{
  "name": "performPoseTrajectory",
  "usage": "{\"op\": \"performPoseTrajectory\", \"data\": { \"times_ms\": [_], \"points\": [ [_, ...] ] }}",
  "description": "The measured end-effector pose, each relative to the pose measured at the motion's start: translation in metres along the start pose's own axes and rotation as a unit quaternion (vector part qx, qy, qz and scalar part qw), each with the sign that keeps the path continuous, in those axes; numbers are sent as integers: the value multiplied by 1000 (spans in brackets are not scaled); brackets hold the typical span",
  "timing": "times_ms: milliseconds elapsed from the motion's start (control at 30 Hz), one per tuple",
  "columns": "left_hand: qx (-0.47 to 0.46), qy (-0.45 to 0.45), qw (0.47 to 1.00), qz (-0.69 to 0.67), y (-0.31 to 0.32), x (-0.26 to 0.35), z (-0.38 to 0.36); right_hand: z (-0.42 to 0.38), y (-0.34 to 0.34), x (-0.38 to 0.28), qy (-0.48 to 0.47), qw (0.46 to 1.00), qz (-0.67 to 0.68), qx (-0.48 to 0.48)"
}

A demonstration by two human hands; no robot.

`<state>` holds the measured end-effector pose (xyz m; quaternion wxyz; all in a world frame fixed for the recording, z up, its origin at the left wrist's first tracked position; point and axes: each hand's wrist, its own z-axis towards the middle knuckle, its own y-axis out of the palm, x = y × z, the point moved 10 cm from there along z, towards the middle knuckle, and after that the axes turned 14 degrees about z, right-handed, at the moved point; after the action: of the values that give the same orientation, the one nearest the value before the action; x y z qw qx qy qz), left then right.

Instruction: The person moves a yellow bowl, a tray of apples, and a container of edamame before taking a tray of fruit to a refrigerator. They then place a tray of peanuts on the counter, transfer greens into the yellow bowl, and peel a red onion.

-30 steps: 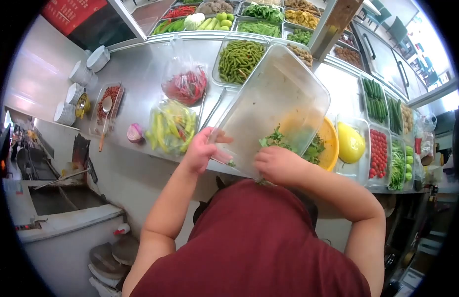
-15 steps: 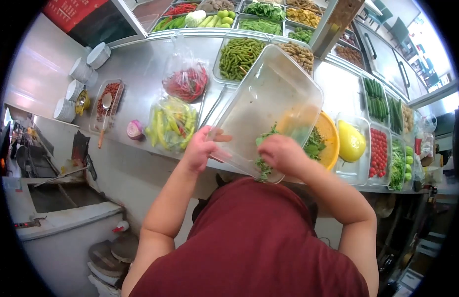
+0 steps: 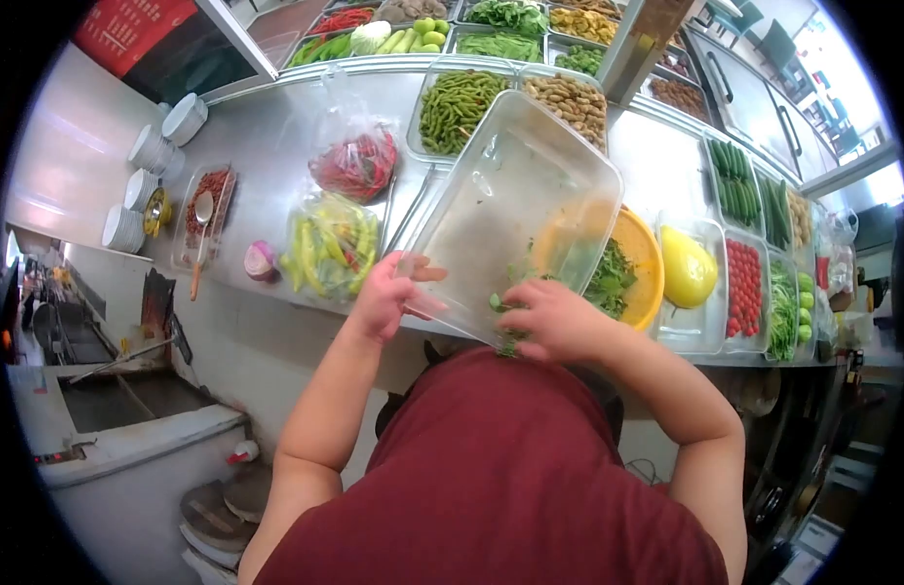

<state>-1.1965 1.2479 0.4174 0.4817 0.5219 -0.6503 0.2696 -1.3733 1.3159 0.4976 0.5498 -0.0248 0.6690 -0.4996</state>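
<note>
My left hand (image 3: 395, 295) grips the left edge of a clear plastic container (image 3: 500, 185), which is tilted over the counter's front edge. Its fingers show through the clear wall. Inside the container's lower end, my right hand (image 3: 544, 317) is bent round some leafy greens (image 3: 515, 292), with sprigs poking out around its fingers. Behind the container's right side stands an orange bowl (image 3: 647, 263) holding more leafy greens (image 3: 611, 280).
Bagged green peppers (image 3: 332, 244), bagged red peppers (image 3: 354, 166), a cut onion (image 3: 262, 260) and a tray of peanuts with a spoon (image 3: 204, 208) lie left. A yellow bag (image 3: 688, 268) and a tomato tray (image 3: 745, 288) stand right. Stacked bowls (image 3: 154, 151) are far left.
My right hand has moved slightly down and left within the container, and its fingers are now round the greens near the lower end. The container is still held tilted by my left hand.
</note>
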Motion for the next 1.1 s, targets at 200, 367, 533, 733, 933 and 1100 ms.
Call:
{"op": "performPoseTrajectory", "data": {
  "times_ms": [200, 367, 533, 733, 933, 1100],
  "points": [
    [3, -24, 999, 24, 1, 0, 0, -8, 22, 24, 58, 995, 55, -65],
    [3, -29, 999, 28, 0, -4, 3, -17, -13, 52, 160, 985, 52, 46],
    [-2, -19, 999, 27, 2, -5, 4, -7, -16, 15, 57, 995, -40, 66],
    [2, -26, 999, 25, 3, 1, 3, 1, 28, 14, 50, 997, 22, -47],
    [2, -34, 999, 25, 0, -5, 3, -9, -16, 42, 98, 992, -39, 64],
    [-5, -18, 999, 33, 2, -2, 4, -5, -41, 40, 123, 969, -99, 190]
  ]
}}
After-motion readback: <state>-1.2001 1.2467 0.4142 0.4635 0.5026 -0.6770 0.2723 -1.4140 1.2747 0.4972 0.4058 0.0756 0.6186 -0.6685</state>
